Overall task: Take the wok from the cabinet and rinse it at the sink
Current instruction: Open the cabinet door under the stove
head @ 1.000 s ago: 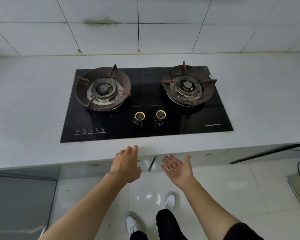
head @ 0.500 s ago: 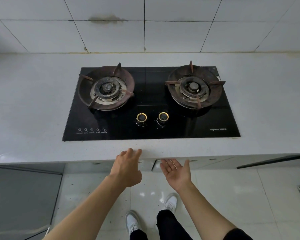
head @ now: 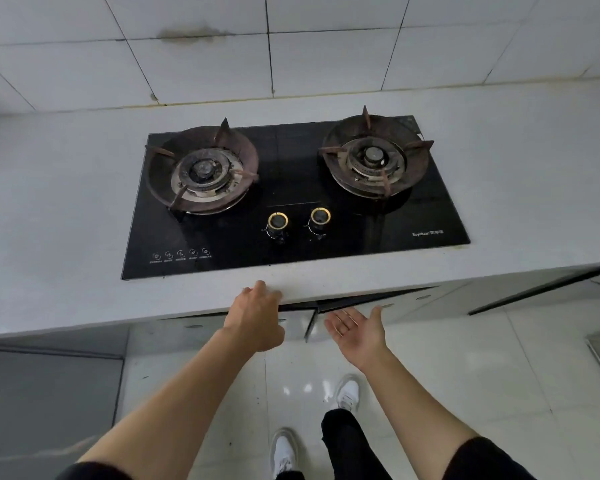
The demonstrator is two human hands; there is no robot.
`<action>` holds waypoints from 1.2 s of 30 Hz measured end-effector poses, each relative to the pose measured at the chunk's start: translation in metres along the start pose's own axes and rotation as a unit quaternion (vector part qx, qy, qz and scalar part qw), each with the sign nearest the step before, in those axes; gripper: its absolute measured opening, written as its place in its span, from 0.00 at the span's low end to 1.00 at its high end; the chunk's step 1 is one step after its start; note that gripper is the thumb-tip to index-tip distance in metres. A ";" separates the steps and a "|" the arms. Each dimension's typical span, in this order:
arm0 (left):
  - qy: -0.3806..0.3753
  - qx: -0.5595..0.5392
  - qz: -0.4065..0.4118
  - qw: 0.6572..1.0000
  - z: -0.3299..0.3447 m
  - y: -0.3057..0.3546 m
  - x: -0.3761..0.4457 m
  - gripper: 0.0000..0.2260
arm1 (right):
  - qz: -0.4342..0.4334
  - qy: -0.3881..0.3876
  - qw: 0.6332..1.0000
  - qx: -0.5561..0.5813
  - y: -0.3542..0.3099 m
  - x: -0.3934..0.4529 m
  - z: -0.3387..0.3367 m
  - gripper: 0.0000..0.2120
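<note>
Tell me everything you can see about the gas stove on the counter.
The gas stove is a black glossy glass panel set flush into the grey countertop. It has two round burners with rusty pronged pan supports, two gold-ringed knobs at front centre, small white icons at front left and a brand mark at front right. Nothing sits on it; neither hand touches it.
</note>
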State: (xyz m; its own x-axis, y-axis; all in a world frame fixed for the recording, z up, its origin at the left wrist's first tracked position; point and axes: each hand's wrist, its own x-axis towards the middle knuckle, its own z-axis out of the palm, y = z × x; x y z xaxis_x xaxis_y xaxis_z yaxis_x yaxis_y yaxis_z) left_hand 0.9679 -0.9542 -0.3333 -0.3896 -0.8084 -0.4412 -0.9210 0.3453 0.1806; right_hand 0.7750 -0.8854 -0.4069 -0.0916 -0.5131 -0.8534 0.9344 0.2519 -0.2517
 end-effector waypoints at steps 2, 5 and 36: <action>-0.002 0.011 0.002 1.000 0.000 0.001 -0.001 0.19 | -0.011 0.011 1.000 -0.007 0.005 -0.005 -0.007 0.35; -0.006 0.033 0.010 0.999 0.003 -0.001 -0.002 0.19 | -0.030 0.023 0.998 -0.042 0.011 -0.014 -0.019 0.33; 0.078 0.133 0.146 0.977 0.048 0.095 -0.005 0.23 | -0.317 0.221 0.556 -0.736 0.001 -0.109 -0.193 0.43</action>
State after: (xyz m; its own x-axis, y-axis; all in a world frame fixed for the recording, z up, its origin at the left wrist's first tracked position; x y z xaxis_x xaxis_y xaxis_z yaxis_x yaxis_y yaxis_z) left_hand 0.8823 -0.8944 -0.3560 -0.6502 -0.7133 -0.2618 -0.7448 0.6664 0.0340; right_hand 0.7192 -0.6714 -0.4020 -0.6216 -0.7113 -0.3281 -0.5971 0.7014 -0.3894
